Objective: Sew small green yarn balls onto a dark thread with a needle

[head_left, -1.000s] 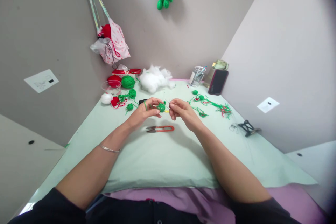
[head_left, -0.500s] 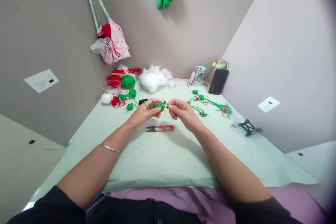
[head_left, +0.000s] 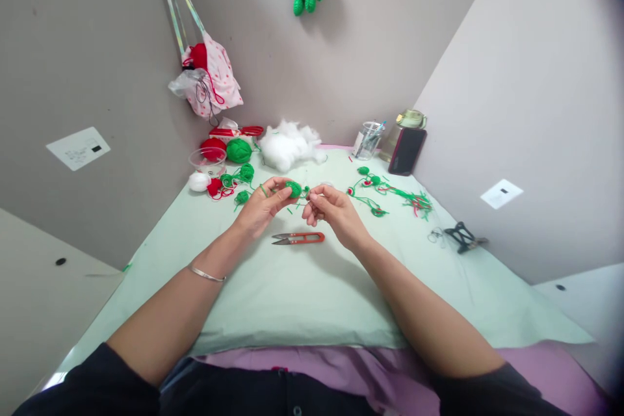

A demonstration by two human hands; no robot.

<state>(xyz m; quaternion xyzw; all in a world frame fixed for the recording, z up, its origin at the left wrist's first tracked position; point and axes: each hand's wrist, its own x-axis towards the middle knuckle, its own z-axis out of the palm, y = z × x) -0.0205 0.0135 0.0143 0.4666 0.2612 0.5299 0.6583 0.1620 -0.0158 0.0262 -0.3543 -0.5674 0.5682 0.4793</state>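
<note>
A small green crochet piece is pinched between the thumb and fingers of my left hand, and green yarn loops round one of its fingers. Just to the right, my right hand has thumb and forefinger pressed together beside a small green bit of yarn; what it grips is too small to make out. On the cloth below my hands lie orange-handled thread snips, blades pointing left.
White stuffing sits at the back. Yarn balls and a clear tub stand left; green and red crochet pieces, a jar and a phone are right. A black stand lies farther right.
My left hand has turned and shifted slightly left and up with the green piece. My right hand has tilted, its lower fingers now reaching further left.
</note>
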